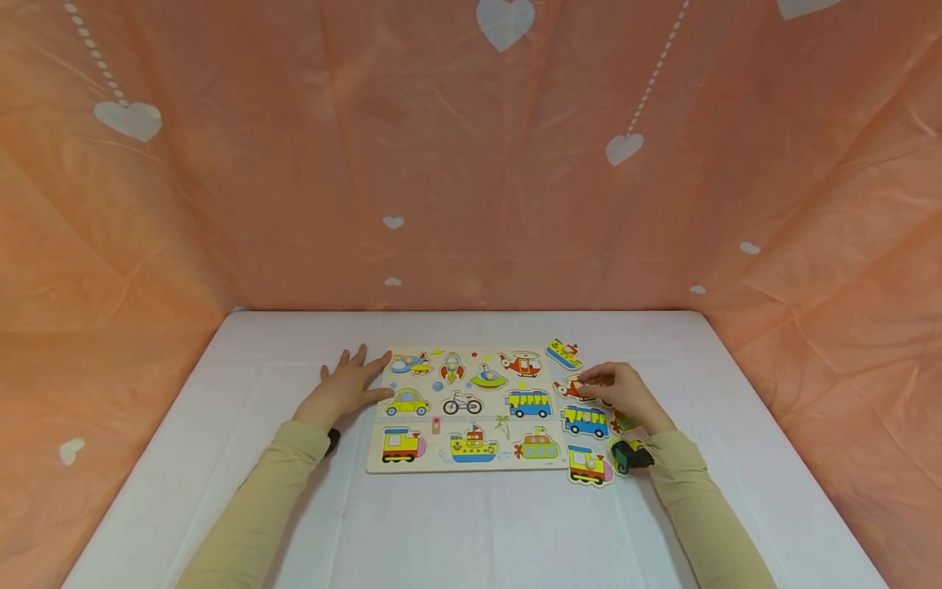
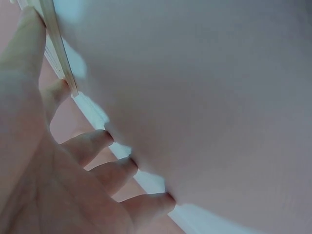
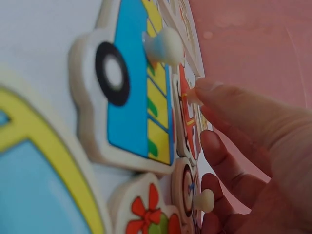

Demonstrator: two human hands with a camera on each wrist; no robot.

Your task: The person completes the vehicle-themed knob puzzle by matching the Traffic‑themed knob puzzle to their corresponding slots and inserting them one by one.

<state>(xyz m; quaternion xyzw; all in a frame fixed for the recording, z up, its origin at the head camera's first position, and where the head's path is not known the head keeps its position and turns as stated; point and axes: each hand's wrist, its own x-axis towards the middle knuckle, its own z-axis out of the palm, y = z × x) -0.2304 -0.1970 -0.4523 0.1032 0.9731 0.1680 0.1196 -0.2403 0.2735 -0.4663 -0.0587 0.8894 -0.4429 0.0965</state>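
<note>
Probably the loose helicopter (image 1: 568,390), right of frame centre, is light and hard; right hand (image 1: 625,394) pinches its knob (image 3: 193,97), best handle; left hand (image 1: 343,389) spread wide.

We see a white table (image 1: 412,532), its surface faintly creased. On it we find a flat wooden puzzle board (image 1: 493,397), lying with its picture side up. Just beside the board's right edge, we count several loose pieces: a ship piece (image 1: 563,354) at the far end, set slantwise, then a helicopter piece (image 1: 568,390), a blue bus piece (image 1: 585,420) and, nearest us, a train piece (image 1: 589,465). Farther right we make out a submarine piece (image 3: 153,217) and a yellow-rimmed piece (image 3: 53,151), both only partly visible.
</note>
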